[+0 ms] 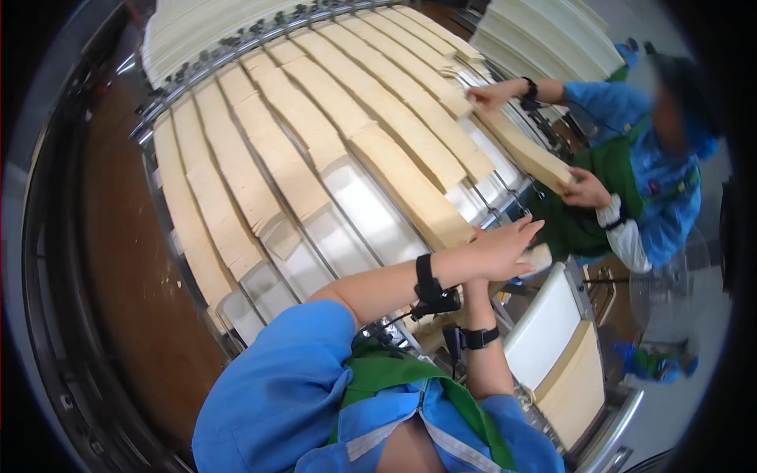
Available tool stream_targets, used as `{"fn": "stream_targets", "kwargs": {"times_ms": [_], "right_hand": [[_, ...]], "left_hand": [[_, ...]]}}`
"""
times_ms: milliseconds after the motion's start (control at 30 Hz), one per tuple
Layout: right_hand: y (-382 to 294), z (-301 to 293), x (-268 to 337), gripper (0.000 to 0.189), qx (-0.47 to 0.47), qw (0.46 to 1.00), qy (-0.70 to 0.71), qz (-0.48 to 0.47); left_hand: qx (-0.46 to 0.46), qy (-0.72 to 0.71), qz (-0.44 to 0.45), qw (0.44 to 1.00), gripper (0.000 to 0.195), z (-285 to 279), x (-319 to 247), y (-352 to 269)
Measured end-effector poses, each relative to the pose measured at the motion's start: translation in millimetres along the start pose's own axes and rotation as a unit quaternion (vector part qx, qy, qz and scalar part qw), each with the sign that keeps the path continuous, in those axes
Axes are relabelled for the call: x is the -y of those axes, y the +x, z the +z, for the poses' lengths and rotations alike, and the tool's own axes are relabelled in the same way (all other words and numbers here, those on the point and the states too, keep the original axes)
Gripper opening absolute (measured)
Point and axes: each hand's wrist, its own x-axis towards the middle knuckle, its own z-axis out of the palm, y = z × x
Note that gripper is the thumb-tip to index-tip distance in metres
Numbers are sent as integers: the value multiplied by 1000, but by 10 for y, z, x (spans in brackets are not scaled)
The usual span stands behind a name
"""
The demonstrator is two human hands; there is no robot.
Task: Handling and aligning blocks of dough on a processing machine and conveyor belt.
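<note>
Long, pale dough-like strips (355,100) lie side by side on a white conveyor surface, with thin metal rods between them. My left hand (500,248) reaches across to the right, its upper fingers apart, at the near end of one thick strip (408,183). A small pale piece (537,260) is against its lower fingers; whether they grip it is unclear. My right hand (476,287) is beneath the left, mostly hidden, so its fingers and anything in them do not show. Both wrists wear black straps with small devices.
At right a co-worker (627,159) holds a strip (526,148) in both hands, close to mine. A metal bar with knobs (254,44) crosses the far end. A lower white chute (550,331) bears a wide pale slab (571,384) at lower right. Brown floor shows at left.
</note>
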Motion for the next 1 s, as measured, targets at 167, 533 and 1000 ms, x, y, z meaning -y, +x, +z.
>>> {"fn": "stream_targets", "kwargs": {"times_ms": [167, 533, 1000], "right_hand": [[-20, -75, -102, 62, 60, 973, 131, 182], [-584, -995, -945, 73, -5, 992, -51, 112], [-1557, -1899, -1441, 70, 24, 981, -53, 186]], "left_hand": [[-72, 93, -42, 992, 66, 74, 237, -233], [36, 495, -242, 834, 92, 127, 828, -337], [-181, 516, -369, 752, 91, -1374, 1726, -108]]}}
